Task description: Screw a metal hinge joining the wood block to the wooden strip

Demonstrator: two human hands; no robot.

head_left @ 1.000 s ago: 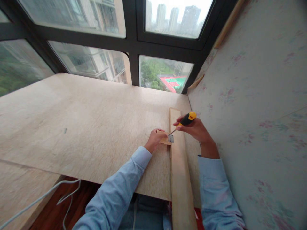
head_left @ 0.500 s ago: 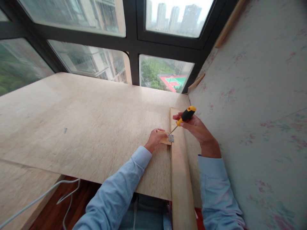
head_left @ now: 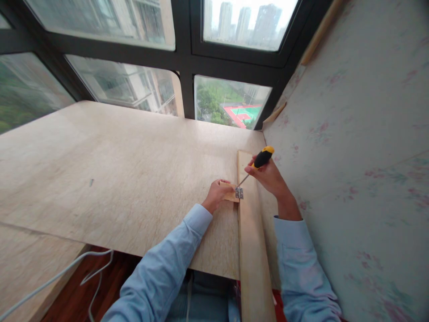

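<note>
My right hand (head_left: 266, 175) is closed around a black and yellow screwdriver (head_left: 263, 156), its shaft slanting down to the left. The tip meets the left part of a small metal hinge (head_left: 239, 192). That hinge spans a small wooden block (head_left: 229, 193) and a long wooden board (head_left: 252, 232). With my left hand (head_left: 217, 195) I grip the small block from its left side, against the board's left edge. Whether a screw sits under the tip is too small to make out.
The board lies along the right of a marble-patterned counter (head_left: 140, 179) and overhangs its front edge. A small metal piece (head_left: 91, 182) lies on the counter at left. A papered wall (head_left: 362, 156) rises close on the right. A white cable (head_left: 56, 278) hangs at lower left.
My right hand has turned around the screwdriver handle, its fingers now wrapped more closely, and the wrist has shifted slightly left. My left hand, the block and the board stay put.
</note>
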